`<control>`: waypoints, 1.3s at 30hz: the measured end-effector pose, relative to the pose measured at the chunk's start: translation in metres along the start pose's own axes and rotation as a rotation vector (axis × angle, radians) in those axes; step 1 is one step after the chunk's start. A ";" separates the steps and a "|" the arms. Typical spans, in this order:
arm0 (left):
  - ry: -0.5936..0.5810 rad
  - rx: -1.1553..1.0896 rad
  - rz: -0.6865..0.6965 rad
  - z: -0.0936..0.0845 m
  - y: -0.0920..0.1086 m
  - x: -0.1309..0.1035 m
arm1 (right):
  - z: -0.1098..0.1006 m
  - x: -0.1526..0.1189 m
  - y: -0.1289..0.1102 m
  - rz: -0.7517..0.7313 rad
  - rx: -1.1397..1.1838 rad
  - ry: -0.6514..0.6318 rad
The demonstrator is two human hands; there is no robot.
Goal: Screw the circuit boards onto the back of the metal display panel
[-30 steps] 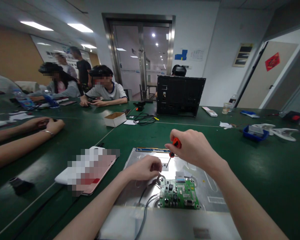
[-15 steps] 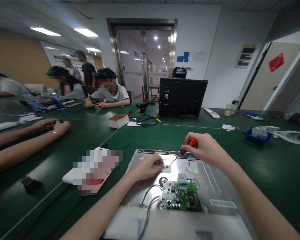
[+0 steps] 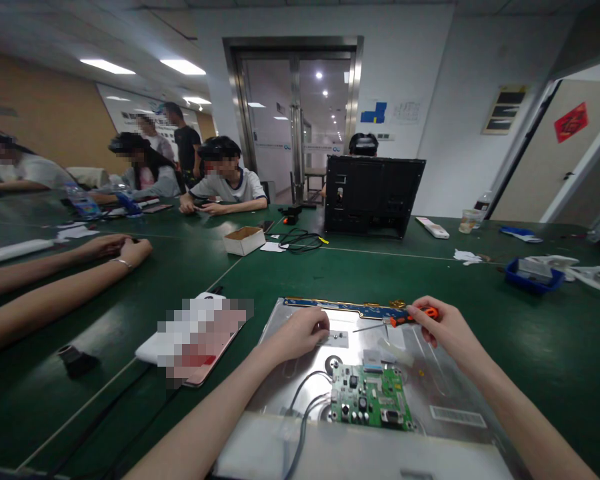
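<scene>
Where the metal panel (image 3: 450,390) comes nearest, a white sheet (image 3: 365,443) lies across it, and a grey cable (image 3: 301,430) runs over that sheet towards a green circuit board (image 3: 370,397) sitting on the panel. Beyond the board, the left hand (image 3: 303,333) is bent low over the metal, thumb and fingers curled close together, just beside some tiny screws (image 3: 337,337) on a pale patch; whether it pinches anything, I cannot tell. The right hand (image 3: 439,321) pinches a screwdriver (image 3: 399,321) by its orange and black handle, the shaft tilted nearly flat above the panel, its tip pointing left towards the screws. A blue strip (image 3: 335,307) runs along the panel's far edge. To the left on the green table (image 3: 325,270) lie a black cap (image 3: 77,361) and a pink phone (image 3: 207,360), partly blurred out; past these, a co-worker's hands (image 3: 133,251) rest together. Farther off, a blue tray (image 3: 533,279) stands on the right and a white box (image 3: 245,241) left of a coiled black cable (image 3: 300,241). Behind them a black casing (image 3: 375,197) stands upright, a seated person in a white shirt (image 3: 243,187) leans on the table, and glass doors (image 3: 295,127) fill part of the back wall
</scene>
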State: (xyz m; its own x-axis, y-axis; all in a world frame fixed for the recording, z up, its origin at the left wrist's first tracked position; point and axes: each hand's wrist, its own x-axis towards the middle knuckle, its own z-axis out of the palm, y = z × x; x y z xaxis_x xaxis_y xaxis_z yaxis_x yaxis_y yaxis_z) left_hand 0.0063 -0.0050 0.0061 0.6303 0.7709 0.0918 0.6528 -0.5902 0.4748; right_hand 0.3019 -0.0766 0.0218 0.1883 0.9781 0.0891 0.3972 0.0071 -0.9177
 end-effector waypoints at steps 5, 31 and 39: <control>-0.015 0.034 0.036 -0.017 0.024 -0.017 | 0.002 -0.003 -0.002 -0.009 0.077 0.028; 0.102 -0.302 0.034 0.042 0.050 -0.095 | 0.061 -0.010 -0.037 -0.128 0.343 0.127; 0.101 -0.247 0.032 0.039 0.054 -0.098 | 0.060 -0.018 -0.036 -0.156 0.310 0.185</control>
State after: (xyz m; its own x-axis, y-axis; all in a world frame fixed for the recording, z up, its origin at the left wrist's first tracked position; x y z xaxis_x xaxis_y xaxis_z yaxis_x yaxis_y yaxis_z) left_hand -0.0043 -0.1218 -0.0116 0.5953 0.7804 0.1913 0.5031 -0.5477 0.6686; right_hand 0.2306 -0.0818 0.0303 0.3175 0.9064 0.2787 0.1487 0.2427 -0.9586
